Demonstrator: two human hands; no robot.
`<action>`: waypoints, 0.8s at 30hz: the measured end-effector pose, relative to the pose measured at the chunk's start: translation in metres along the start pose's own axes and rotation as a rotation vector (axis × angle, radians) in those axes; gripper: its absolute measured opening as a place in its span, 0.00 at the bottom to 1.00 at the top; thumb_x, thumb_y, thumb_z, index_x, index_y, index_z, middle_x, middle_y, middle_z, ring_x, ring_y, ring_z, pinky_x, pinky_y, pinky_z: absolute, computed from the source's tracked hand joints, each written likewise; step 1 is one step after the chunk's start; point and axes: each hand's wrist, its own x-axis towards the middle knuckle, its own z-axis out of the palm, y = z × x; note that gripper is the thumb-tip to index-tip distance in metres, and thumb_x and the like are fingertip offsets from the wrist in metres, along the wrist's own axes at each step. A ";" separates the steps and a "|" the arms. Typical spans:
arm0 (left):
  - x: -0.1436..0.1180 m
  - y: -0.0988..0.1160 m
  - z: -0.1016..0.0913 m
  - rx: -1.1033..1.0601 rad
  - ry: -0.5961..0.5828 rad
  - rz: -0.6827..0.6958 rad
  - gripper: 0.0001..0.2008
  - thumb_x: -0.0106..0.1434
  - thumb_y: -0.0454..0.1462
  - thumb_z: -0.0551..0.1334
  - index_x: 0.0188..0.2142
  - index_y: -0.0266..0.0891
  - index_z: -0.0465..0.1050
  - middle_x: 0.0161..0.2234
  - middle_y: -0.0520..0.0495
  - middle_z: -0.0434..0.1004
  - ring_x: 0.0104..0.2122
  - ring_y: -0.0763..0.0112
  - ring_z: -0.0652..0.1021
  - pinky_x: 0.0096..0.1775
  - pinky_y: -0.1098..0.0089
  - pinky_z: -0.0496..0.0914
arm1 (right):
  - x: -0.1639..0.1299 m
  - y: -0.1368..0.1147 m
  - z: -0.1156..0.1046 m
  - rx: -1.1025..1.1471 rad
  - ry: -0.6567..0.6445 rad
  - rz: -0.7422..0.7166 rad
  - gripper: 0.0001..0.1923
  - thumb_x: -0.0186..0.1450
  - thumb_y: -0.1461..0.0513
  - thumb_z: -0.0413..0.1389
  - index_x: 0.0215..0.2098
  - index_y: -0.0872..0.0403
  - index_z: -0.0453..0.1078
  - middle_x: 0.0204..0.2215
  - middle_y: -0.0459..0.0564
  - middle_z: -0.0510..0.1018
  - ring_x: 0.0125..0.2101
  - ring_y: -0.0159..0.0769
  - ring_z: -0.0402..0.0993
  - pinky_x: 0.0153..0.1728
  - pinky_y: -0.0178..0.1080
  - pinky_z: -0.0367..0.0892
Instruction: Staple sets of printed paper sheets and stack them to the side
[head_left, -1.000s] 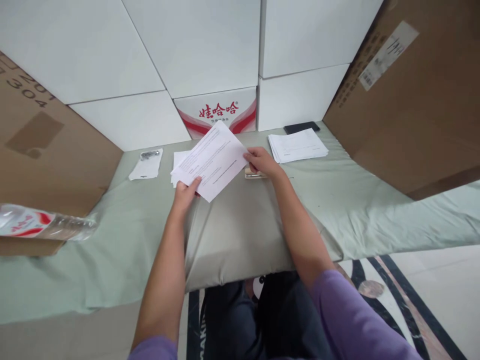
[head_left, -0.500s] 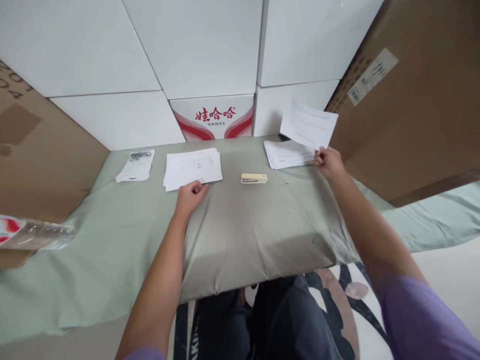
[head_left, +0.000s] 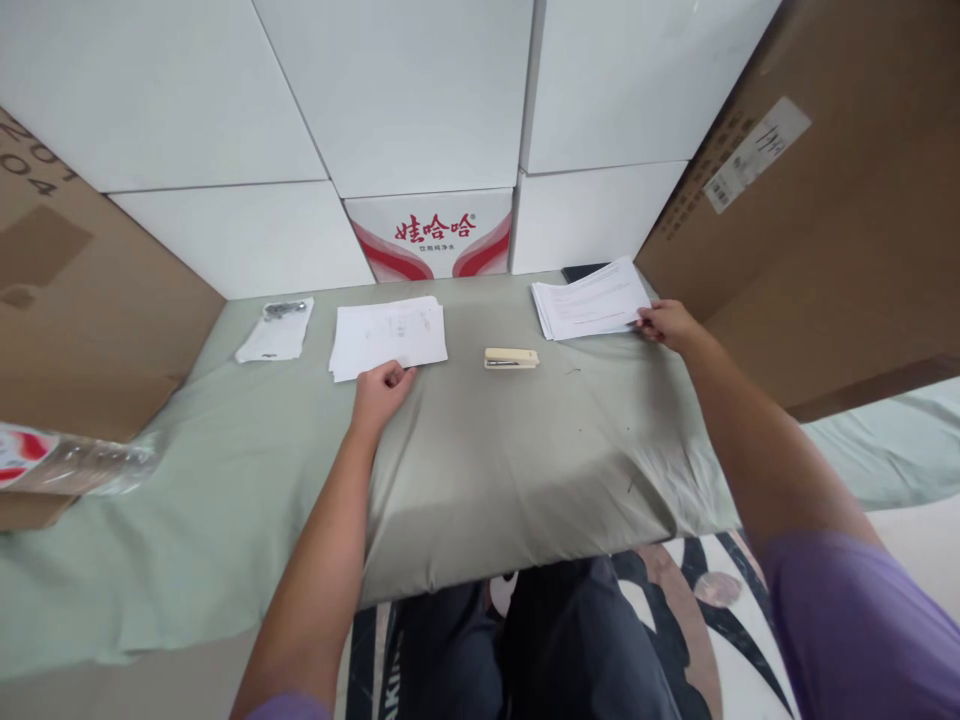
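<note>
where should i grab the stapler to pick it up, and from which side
Take the stapler across its middle, thumb on the near long side and fingers on the far one, coming down from above. It lies flat on the cloth-covered table with its long axis running left to right, and bare cloth on all sides leaves room for fingers. It sits between the hands; the left hand looks somewhat closer.

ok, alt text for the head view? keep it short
The person's right hand rests on the edge of a white paper stack at the far right of a grey-green cloth-covered table. Their left hand touches another white paper pile; a cream stapler lies between.
</note>
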 end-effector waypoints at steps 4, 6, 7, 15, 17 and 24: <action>0.000 -0.002 0.000 -0.013 0.001 -0.004 0.18 0.59 0.47 0.62 0.20 0.41 0.62 0.17 0.56 0.57 0.21 0.75 0.60 0.29 0.70 0.57 | 0.002 -0.003 0.008 -0.115 0.026 0.093 0.12 0.66 0.72 0.54 0.27 0.55 0.66 0.16 0.44 0.67 0.13 0.23 0.50 0.18 0.32 0.45; 0.000 -0.003 0.000 -0.016 0.001 0.000 0.18 0.59 0.47 0.62 0.20 0.41 0.62 0.17 0.56 0.57 0.21 0.75 0.60 0.29 0.70 0.58 | 0.004 -0.005 0.011 -0.170 0.045 0.083 0.06 0.67 0.72 0.54 0.34 0.58 0.71 0.18 0.45 0.70 0.14 0.24 0.54 0.20 0.33 0.50; 0.000 -0.003 0.001 -0.017 -0.002 0.003 0.18 0.59 0.47 0.62 0.20 0.41 0.62 0.17 0.56 0.57 0.21 0.75 0.60 0.29 0.70 0.58 | 0.004 -0.006 0.011 -0.226 0.069 0.071 0.05 0.67 0.71 0.55 0.40 0.60 0.72 0.20 0.47 0.72 0.16 0.26 0.58 0.22 0.34 0.55; 0.005 -0.010 -0.003 0.248 0.309 -0.160 0.10 0.65 0.43 0.60 0.29 0.43 0.67 0.26 0.51 0.68 0.31 0.66 0.71 0.39 0.66 0.66 | -0.038 -0.023 0.037 -0.642 0.521 -0.126 0.40 0.65 0.55 0.63 0.68 0.61 0.55 0.59 0.77 0.66 0.55 0.58 0.72 0.53 0.57 0.66; 0.010 -0.017 -0.010 0.362 0.421 -0.259 0.09 0.64 0.44 0.62 0.38 0.43 0.70 0.38 0.45 0.75 0.43 0.59 0.74 0.46 0.62 0.68 | -0.067 -0.028 0.067 -0.543 0.460 -0.283 0.33 0.66 0.55 0.59 0.65 0.61 0.57 0.56 0.72 0.69 0.55 0.55 0.71 0.54 0.55 0.65; 0.017 -0.034 -0.026 0.506 0.292 -0.543 0.27 0.60 0.52 0.68 0.50 0.37 0.68 0.54 0.31 0.73 0.56 0.43 0.72 0.58 0.48 0.64 | -0.192 -0.050 0.240 0.025 -0.013 -0.552 0.14 0.67 0.55 0.51 0.49 0.51 0.65 0.32 0.46 0.70 0.33 0.37 0.69 0.38 0.41 0.68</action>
